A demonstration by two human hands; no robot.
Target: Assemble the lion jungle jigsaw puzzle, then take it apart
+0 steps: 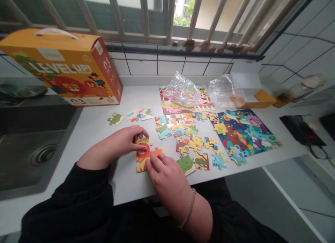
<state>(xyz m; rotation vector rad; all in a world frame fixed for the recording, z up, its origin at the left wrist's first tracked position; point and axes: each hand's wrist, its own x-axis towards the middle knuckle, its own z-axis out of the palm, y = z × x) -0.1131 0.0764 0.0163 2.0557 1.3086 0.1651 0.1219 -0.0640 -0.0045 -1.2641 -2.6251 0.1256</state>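
At far left, a dark sink [54,143], cut off by the picture's edge, has a round metal drain. Behind it stands an orange cardboard carton [68,79] with a pale carry handle, lion artwork and the words "LEVEL UP!"; its left side runs out of view. The smooth white table [125,192] shows between the sink and the left hand, and along its near edge below the puzzle.

A green piece [115,118] and a short row of joined pieces [139,114] lie beyond the left hand [121,141]. Its thumb and forefinger are slightly parted, both at the upper part of a lion-patterned puzzle section [142,164]; whether they pinch it cannot be told, and its other fingers are partly hidden. The section lies flat near the table's front edge, its right part covered by the right hand [170,175]. That hand is loosely spread, palm down, fingertips resting on the section. A thin bracelet [193,201] circles its wrist, and black sleeves cover both forearms.

Just right of that hand is a large green piece [186,164]. Beyond and beside it, knobbed loose pieces [196,143] crowd together, some linked. Crinkled clear plastic [183,90] partly hides a farm picture [171,108] at the back. Farther right, more pieces overlap a dark blue picture [251,131], close to the front edge. Behind it sit bubbly wrap [222,91] and an open white-and-orange box [264,98]. At far right, a blurred bottle [300,89] and a black object [300,129] with a cable are hard to make out.
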